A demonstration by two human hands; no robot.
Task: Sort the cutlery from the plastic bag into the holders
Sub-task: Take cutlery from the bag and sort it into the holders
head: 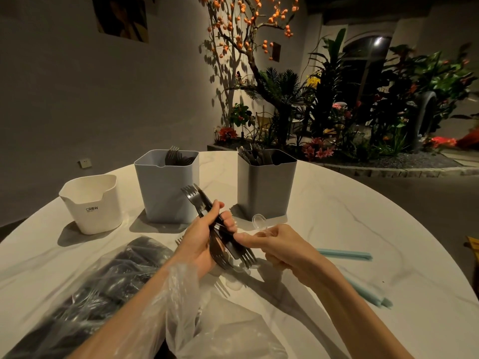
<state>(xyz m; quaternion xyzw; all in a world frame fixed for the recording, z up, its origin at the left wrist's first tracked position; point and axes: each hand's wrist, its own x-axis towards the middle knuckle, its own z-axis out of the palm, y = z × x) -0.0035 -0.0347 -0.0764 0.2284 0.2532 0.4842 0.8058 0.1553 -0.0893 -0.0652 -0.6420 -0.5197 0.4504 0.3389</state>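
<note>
Left hand (201, 237) grips a bundle of black cutlery (220, 229), forks pointing both ways, in front of the pale blue holder (166, 193). Right hand (280, 244) pinches a clear spoon (259, 221) right of the bundle. White holder (92, 203), marked "CRBW", left of blue; grey holder (264, 187) to its right. Plastic bag (124, 288) of cutlery nearer the camera, draped over the left forearm.
</note>
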